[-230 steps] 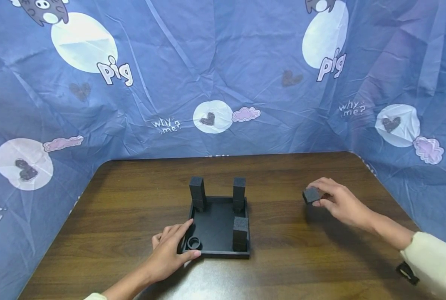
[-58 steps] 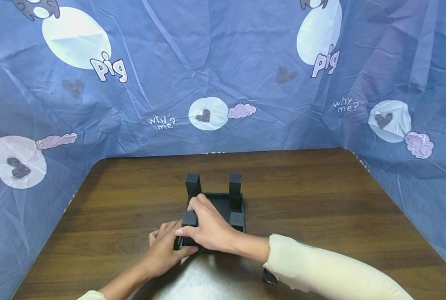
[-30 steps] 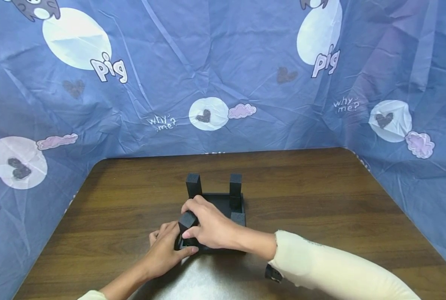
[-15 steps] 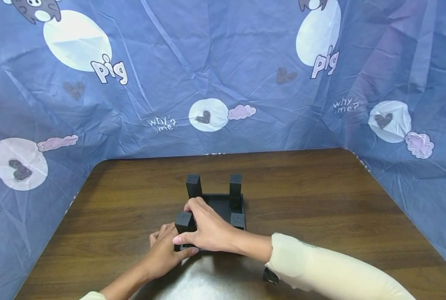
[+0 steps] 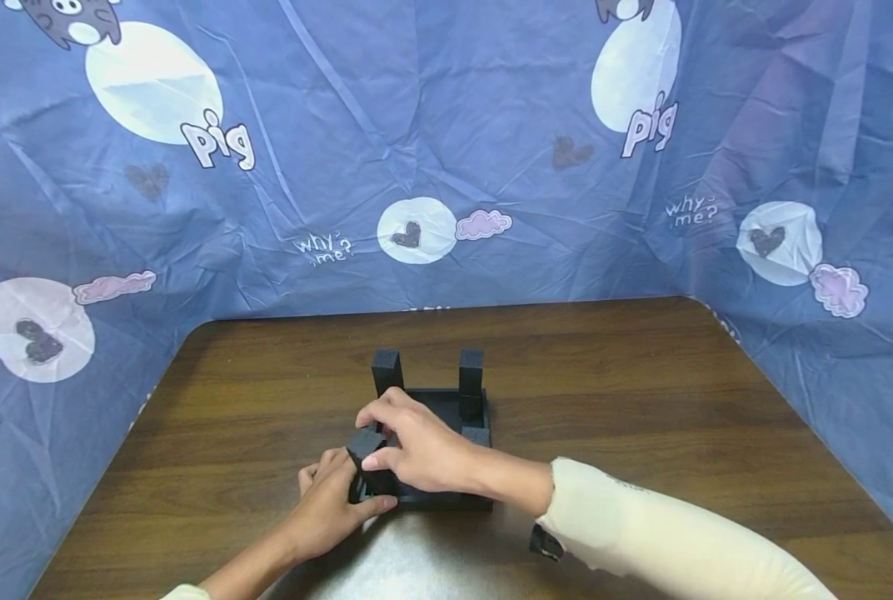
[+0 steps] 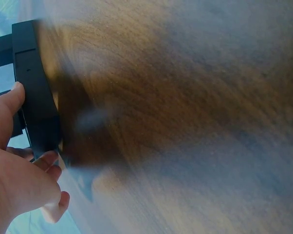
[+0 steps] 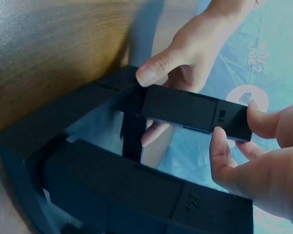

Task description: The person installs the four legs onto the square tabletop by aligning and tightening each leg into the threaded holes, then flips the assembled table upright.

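A black tray-like frame (image 5: 446,504) with a raised rim lies on the table, square black legs standing at its corners. My left hand (image 5: 334,504) grips the near left corner, thumb along the front rim and fingers at the left side. At that corner stands a black leg (image 7: 195,112), its lower end at the frame. My right hand (image 5: 424,446) holds this leg loosely near its free end, thumb and fingertips on different sides. The leg sits turned at an angle to the frame. In the right wrist view the left thumb (image 7: 149,75) rests right beside its base.
Other legs rise at the far left (image 5: 387,371), the far right (image 5: 471,379) and the near right (image 5: 476,436), this last partly behind my right hand. Brown wood table (image 5: 604,375) surrounds the frame. Behind hangs a blue printed cloth (image 5: 491,125).
Earlier the right hand held the leg off to the right, and a ring showed at the near left corner. Now the leg stands there, turning between the last frames as the fingers shift. Left hand stays.
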The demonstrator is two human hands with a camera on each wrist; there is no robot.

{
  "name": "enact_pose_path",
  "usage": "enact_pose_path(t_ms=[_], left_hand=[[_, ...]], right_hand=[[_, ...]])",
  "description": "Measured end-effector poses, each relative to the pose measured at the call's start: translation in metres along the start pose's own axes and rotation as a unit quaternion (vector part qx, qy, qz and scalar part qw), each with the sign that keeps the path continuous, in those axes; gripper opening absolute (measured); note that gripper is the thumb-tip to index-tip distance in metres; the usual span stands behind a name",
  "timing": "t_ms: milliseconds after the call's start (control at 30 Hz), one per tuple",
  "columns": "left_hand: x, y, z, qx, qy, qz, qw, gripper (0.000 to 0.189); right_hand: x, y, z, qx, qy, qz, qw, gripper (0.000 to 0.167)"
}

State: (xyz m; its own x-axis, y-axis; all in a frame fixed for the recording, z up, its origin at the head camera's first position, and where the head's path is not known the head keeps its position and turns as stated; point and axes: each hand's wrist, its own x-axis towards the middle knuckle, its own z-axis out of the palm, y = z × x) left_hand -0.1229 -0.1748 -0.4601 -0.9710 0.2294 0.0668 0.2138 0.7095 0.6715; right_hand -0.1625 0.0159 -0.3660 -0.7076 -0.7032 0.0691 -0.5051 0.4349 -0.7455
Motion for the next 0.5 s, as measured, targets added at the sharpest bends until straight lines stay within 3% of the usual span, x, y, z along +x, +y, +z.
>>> enact_pose_path(t_ms=[67, 267, 500], left_hand=[[0.000, 0.000, 0.000, -0.002, 0.003, 0.001, 1.0000, 0.062], [-0.001, 0.000, 0.001, 0.002, 0.012, 0.007, 0.9999, 0.055], [0.000, 0.000, 0.001, 0.000, 0.002, 0.004, 1.0000, 0.060]], right_hand=[[0.002, 0.000, 0.004, 0.002, 0.011, 0.004, 0.9999, 0.027], [0.004, 0.002, 0.013, 0.001, 0.035, 0.033, 0.9989, 0.043], [0.000, 0.006, 0.012, 0.021, 0.023, 0.038, 0.9988, 0.049]])
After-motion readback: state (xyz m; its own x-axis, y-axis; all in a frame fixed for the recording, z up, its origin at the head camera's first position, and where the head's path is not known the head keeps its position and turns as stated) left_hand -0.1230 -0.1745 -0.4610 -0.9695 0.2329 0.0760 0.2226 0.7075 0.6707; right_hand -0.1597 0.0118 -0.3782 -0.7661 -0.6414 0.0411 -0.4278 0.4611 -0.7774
